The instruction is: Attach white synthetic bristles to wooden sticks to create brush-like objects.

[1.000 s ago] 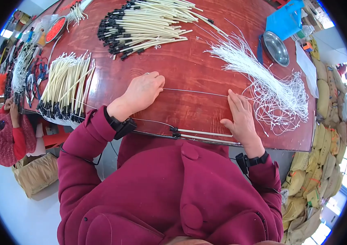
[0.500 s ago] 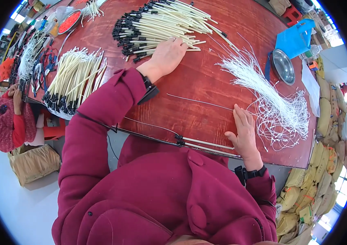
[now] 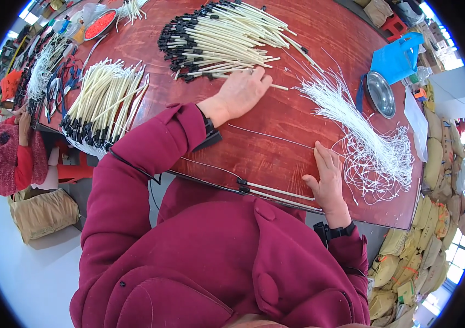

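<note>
My left hand is closed over one pale rod at the near side of a large pile of pale rods with black end pieces; the fingers partly hide the rod. My right hand lies flat on the table with its fingers stretched out. A thin white cord runs across the red tabletop to its fingertips. Below its thumb, two pale rods with black ends lie along the near table edge, with another white cord trailing left from them.
A bundle of white cords spreads at right, beside a metal bowl and a blue plastic container. At left lie a second rod pile and a dish of red bits. Another person sits at the far left. Sacks are stacked at right.
My left hand has moved right and nearer to me, and one rod now sticks out from the pile under it. My right hand stays in place.
</note>
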